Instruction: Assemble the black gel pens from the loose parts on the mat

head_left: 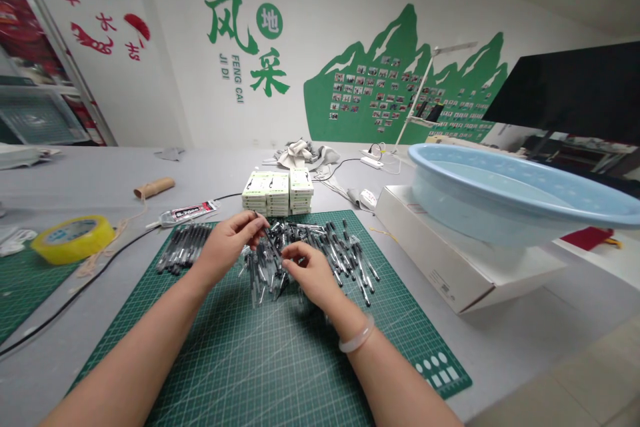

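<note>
Forearms (150, 333) extend forward, left grip (230, 237) and right grip (311, 273) pinching one pen (272, 243) slanting lower-right.

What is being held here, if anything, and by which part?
A dark pen: the left grip pinches it near its upper end. The right grip is by its lower end; whether it also pinches the pen is unclear.

Left forearm (155, 330), bare, extended forward; left hand (234, 235), thumb and fingertips pinched together, slightly farther out. Right forearm (393, 377), bare, angled inward; right hand (311, 273), fingers curled, thumb near forefinger
</note>
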`<state>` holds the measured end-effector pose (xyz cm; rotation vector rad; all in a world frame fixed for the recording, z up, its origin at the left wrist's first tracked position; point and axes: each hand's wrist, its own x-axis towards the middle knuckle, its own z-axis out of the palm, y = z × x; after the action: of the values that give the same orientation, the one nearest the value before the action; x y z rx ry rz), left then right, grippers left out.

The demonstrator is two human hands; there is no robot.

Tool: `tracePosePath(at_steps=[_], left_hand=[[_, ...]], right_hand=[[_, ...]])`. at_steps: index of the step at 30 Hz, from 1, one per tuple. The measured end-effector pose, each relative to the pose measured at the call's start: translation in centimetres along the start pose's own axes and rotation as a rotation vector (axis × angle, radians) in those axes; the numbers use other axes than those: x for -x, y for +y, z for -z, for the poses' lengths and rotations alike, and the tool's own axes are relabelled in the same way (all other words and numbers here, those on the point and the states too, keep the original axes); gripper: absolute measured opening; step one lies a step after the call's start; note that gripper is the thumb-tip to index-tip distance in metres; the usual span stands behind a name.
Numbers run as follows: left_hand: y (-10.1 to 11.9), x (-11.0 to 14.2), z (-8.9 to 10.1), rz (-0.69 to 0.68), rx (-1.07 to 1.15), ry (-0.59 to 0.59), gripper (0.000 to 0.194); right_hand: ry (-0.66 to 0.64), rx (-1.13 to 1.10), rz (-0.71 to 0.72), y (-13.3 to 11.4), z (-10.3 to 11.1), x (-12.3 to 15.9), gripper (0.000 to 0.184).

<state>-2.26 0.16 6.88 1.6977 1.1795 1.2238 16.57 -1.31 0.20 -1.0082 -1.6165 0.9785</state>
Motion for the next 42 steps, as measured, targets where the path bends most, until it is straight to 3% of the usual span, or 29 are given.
tracePosePath(at_steps=[4, 10, 16, 21, 27, 37, 42], left_hand=[[0.2, 0.1, -0.1, 0.015, -0.02, -0.204, 0.037], [-2.2, -0.5, 0.0, 0.138, -0.03, -0.037, 0.035], [-5.3, -0.8, -0.5, 0.14, -0.361, -0.072, 0.024], [-6.0, -1.1, 0.2, 0.125, -0.419, -0.171, 0.02], [-6.0, -0.4, -0.5, -0.121, -0.771, -0.421, 0.019], [-6.0, 0.3, -1.5, -0.398, -0.921, -0.513, 0.019], [-6.5, 0.3, -1.4, -0.404, -0.876, -0.498, 0.019]], right_hand=[[-0.003, -0.294, -0.082, -0.1, -0.2, -0.1, 0.012], [0.029, -0.541, -0.238, -0.3, -0.4, -0.1, 0.016], [0.113, -0.537, -0.333, 0.2, -0.4, -0.3, 0.02], [0.096, -0.329, -0.245, 1.2, -0.5, -0.5, 0.014], [0.024, 0.067, -0.178, 2.3, -1.1, -0.2, 0.01], [-0.115, 0.571, -0.067, 1.5, -1.1, 0.7, 0.012], [-0.126, 0.764, -0.029, 1.3, -1.4, 1.2, 0.013]])
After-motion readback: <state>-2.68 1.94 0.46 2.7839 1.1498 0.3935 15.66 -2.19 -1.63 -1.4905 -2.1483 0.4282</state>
